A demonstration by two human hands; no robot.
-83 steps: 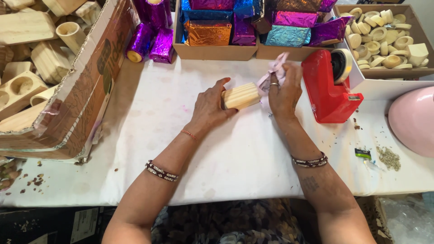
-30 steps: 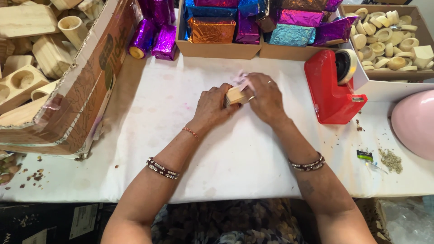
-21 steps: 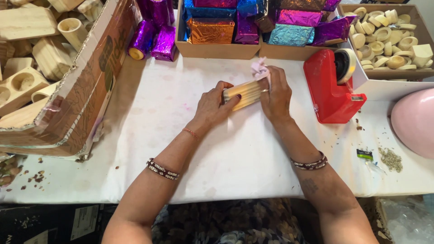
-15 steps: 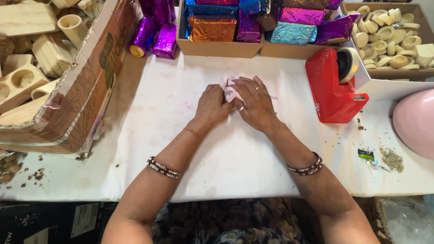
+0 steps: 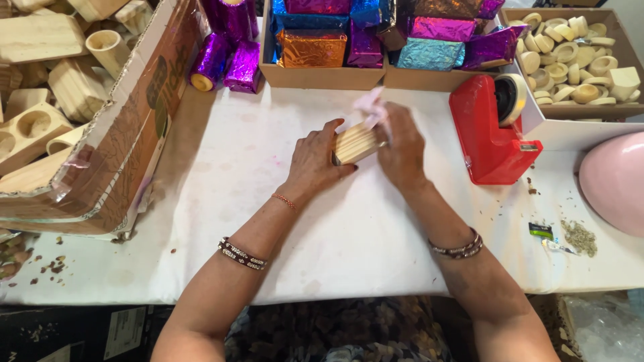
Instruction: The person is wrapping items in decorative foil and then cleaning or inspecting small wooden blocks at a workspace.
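A pale wooden block (image 5: 355,143) with grooved sides lies between both hands on the white table cover (image 5: 349,234). My left hand (image 5: 314,161) grips its near left end. My right hand (image 5: 401,147) presses on its right end, where a scrap of pale pink wrapping paper (image 5: 370,104) sticks up behind the fingers. Most of the paper is hidden under the hands and block.
A red tape dispenser (image 5: 491,131) stands just right of my right hand. Cardboard trays of foil-wrapped blocks (image 5: 365,37) line the back, and two purple wrapped pieces (image 5: 228,64) lie at back left. A large box of wooden parts (image 5: 60,100) fills the left; wooden rings (image 5: 577,53) and a pink bowl (image 5: 614,181) sit right.
The block, covered by both hands half a second ago, shows again between them, turned lengthwise. My right hand shifted right and the pink paper now sticks up behind it.
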